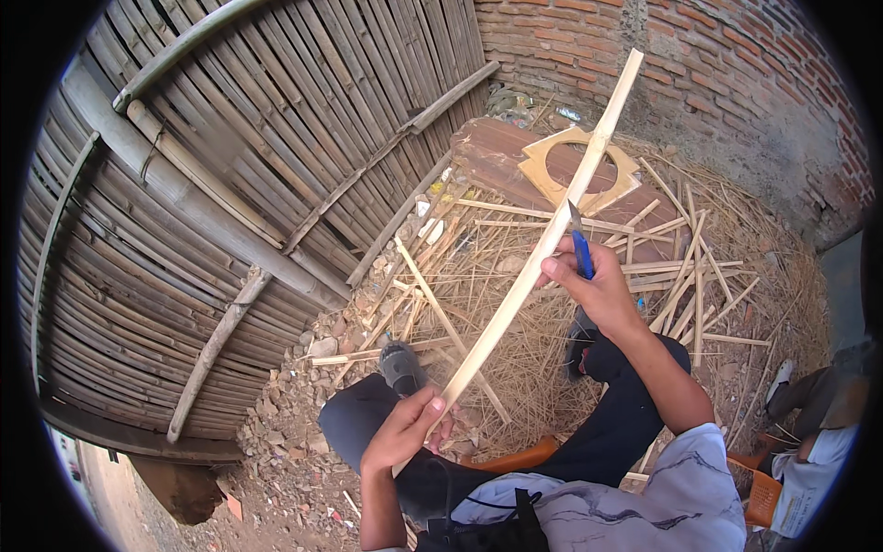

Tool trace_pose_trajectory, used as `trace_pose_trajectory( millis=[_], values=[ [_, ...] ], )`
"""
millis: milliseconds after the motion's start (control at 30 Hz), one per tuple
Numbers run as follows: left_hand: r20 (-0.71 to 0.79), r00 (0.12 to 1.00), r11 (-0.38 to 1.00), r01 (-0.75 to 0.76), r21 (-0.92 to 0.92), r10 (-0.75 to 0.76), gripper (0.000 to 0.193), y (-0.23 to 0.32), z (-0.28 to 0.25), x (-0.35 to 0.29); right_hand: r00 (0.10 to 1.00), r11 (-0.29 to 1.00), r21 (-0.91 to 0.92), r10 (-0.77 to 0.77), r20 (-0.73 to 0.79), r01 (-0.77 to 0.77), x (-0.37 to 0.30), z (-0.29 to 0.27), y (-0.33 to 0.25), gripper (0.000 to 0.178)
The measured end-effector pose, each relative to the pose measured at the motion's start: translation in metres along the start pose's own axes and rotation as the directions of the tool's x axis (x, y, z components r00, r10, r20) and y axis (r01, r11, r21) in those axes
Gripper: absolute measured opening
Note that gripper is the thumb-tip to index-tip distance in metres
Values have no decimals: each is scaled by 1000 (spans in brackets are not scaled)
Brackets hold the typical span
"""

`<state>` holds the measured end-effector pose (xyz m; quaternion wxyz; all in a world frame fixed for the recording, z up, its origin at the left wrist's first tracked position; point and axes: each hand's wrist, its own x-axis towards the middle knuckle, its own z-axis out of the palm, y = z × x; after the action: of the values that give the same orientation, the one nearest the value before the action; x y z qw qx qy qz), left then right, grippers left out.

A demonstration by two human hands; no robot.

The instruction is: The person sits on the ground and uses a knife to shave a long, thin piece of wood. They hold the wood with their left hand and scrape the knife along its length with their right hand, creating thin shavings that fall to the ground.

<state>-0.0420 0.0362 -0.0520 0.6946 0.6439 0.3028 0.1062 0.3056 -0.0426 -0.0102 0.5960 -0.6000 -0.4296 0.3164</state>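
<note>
Above a pile of shavings [533, 368], a long bamboo strip [501, 317] slants upward, fingers of the left hand [402, 432] pinching its lower end, those of the right hand [593, 283] gripping strip and blue knife [582, 253].

Own hands: two, left hand [405, 428] and right hand [593, 281]. Blue-handled knife [581, 253]: one. Long pale strip [515, 299], held: one. Pale frame [535, 166] with round opening, far: one. Dark shoes [402, 368]: two. Slatted fence [349, 120], left: one. Brick wall [708, 64], far: one. Loose strips [681, 267], scattered: many, overlapping, exact count not possible.
</note>
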Motion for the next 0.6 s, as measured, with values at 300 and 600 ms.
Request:
trace_pose_trajectory(
  millis=[300,600],
  values=[
    [41,999,997,10,78,-13,31,-7,-5,9,1000,994,104,-29,1,28,-4,-3,-9,34],
    [-11,979,916,-186,356,203,32,11,12,11,983,987,24,-155,-102,158,-10,2,-7,34]
  ],
)
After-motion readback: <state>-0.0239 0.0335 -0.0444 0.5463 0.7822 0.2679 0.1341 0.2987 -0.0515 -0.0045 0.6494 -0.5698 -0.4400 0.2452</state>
